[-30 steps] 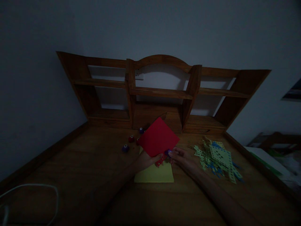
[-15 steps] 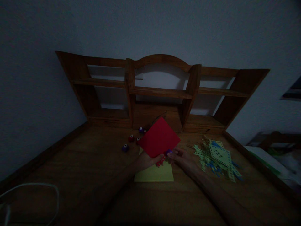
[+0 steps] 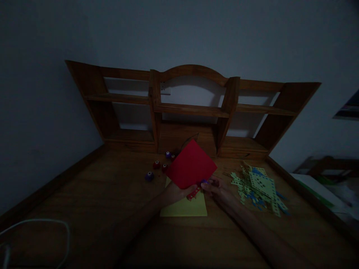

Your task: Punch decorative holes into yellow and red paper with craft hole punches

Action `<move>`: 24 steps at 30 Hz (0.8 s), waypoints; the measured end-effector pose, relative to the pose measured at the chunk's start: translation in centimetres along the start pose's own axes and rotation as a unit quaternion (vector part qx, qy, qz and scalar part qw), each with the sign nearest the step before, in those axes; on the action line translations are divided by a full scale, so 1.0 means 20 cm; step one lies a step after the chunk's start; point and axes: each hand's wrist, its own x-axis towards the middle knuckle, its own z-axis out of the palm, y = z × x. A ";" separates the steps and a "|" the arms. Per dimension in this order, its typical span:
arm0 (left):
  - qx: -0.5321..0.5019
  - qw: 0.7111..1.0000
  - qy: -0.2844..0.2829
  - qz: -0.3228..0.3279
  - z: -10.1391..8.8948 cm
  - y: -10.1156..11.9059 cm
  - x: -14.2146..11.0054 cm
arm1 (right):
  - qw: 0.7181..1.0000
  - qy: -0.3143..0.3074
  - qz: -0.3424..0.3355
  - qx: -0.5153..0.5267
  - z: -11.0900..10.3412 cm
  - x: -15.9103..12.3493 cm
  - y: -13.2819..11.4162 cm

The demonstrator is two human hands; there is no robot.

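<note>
My left hand [image 3: 174,192] pinches a red sheet of paper [image 3: 192,164] by its lower edge, thumb on top. The sheet is tilted like a diamond above the table. Along its near edge runs a row of small punched holes on a red strip [image 3: 193,194]. My right hand [image 3: 217,188] is closed round a small purple craft punch [image 3: 205,181] at the sheet's near right edge. The fingers hide part of the punch, and I cannot tell whether it is pressed down. Beneath both hands lies yellow-green paper [image 3: 183,208].
Several red and purple craft punches [image 3: 156,164] stand to the left. On the right is a pile of punched yellow-green and blue paper [image 3: 262,185]. A wooden shelf unit [image 3: 193,108] lines the back of the table. A white cable [image 3: 42,220] lies front left.
My right hand and the purple craft punch have shifted very slightly right. The red paper has turned a little, its right corner moving right. Nothing was let go.
</note>
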 end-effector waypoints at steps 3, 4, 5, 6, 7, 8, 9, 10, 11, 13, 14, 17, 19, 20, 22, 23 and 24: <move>-0.022 1.000 -0.019 0.013 0.01 0.02 -0.01 | 0.999 -0.008 -0.001 0.032 0.01 0.00 -0.01; -0.021 1.000 -0.014 0.010 0.01 0.02 -0.01 | 0.999 -0.004 0.004 0.034 0.02 0.00 -0.01; -0.019 1.000 -0.010 0.005 0.01 0.03 -0.02 | 0.999 0.002 0.009 0.033 0.02 0.00 -0.01; -0.019 1.000 -0.009 -0.001 0.01 0.03 -0.02 | 0.999 0.006 0.012 0.030 0.01 0.00 -0.01; -0.021 1.000 -0.010 -0.008 0.01 0.04 -0.02 | 1.000 0.009 0.014 0.026 0.01 0.00 0.00; -0.024 1.000 -0.010 -0.013 0.01 0.04 -0.02 | 1.000 0.011 0.014 0.023 0.01 0.00 0.00; -0.029 0.999 -0.008 -0.016 0.01 0.04 -0.02 | 1.000 0.012 0.011 0.022 0.01 0.00 0.01; -0.036 0.999 -0.005 -0.016 0.01 0.04 -0.02 | 1.000 0.013 0.008 0.022 0.00 0.01 0.01; -0.043 0.999 -0.002 -0.015 0.01 0.04 -0.01 | 1.000 0.012 0.006 0.020 0.00 0.01 0.01; -0.059 0.998 0.006 -0.024 0.01 0.03 -0.01 | 1.000 0.003 0.015 0.023 0.00 0.01 0.01; -0.063 0.997 0.016 -0.036 0.01 0.03 0.00 | 0.999 -0.005 0.022 0.031 0.00 0.01 0.01; -0.050 0.993 0.079 -0.075 0.00 0.02 0.01 | 0.997 -0.022 0.029 0.068 0.01 0.01 0.00; -0.032 0.990 0.113 -0.079 -0.01 0.02 0.02 | 0.997 -0.021 0.020 0.073 0.01 0.01 0.00; -0.024 0.989 0.123 -0.076 -0.02 0.02 0.02 | 0.997 -0.021 0.017 0.067 0.01 0.01 0.01; -0.008 0.988 0.138 -0.074 -0.03 0.03 0.02 | 0.998 -0.023 0.014 0.051 0.02 0.00 0.00; -0.002 0.987 0.145 -0.074 -0.03 0.04 0.02 | 0.999 -0.024 0.015 0.043 0.02 0.00 0.00; 0.003 0.986 0.150 -0.076 -0.04 0.05 0.02 | 0.999 -0.024 0.017 0.036 0.02 0.00 0.00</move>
